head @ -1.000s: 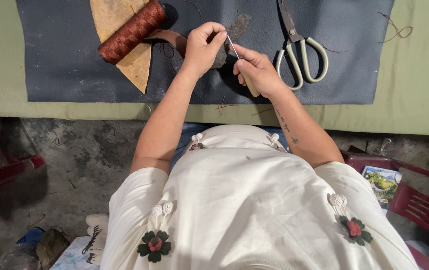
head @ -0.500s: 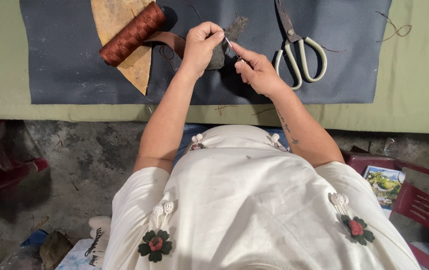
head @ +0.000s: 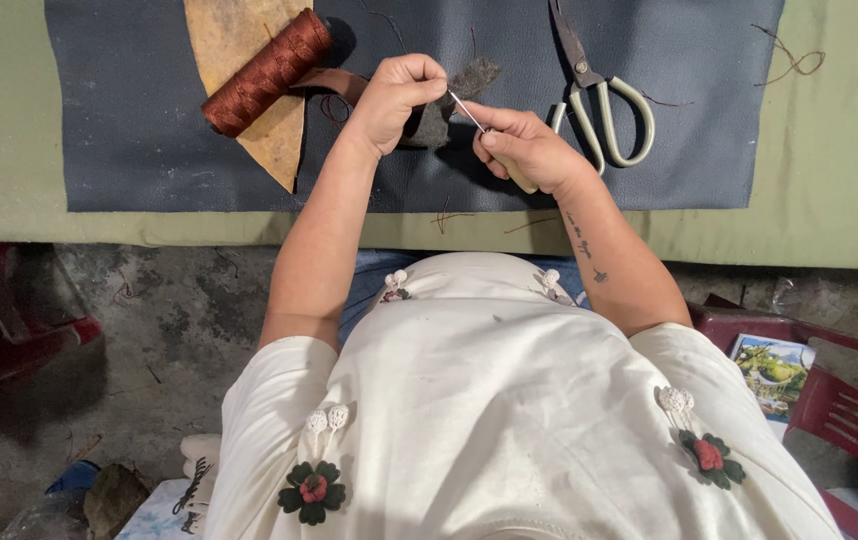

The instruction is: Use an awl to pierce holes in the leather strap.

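We work over the mat (head: 149, 150), a dark blue sheet on the green table (head: 9, 120), and place everything else from it. On the mat's upper left lies a tan leather piece (head: 239, 60), with the spool (head: 267, 72) of brown thread across it. The scissors (head: 599, 110) rest right of centre on the mat, blades pointing away from us.

At the mat's centre, our left hand (head: 394, 100) is closed, pinching a dark scrap (head: 454, 95) held just above the mat. Our right hand (head: 529, 150) is curled tight around a light handle, gripping the awl (head: 469, 112) (or a needle tool; the tip is hidden), whose shaft meets the left fingertips.

Hazard, in our judgement: the point sits against the left fingers, so a slip or excess push could prick them. A loose pinch could let the scrap twist and misplace the hole.
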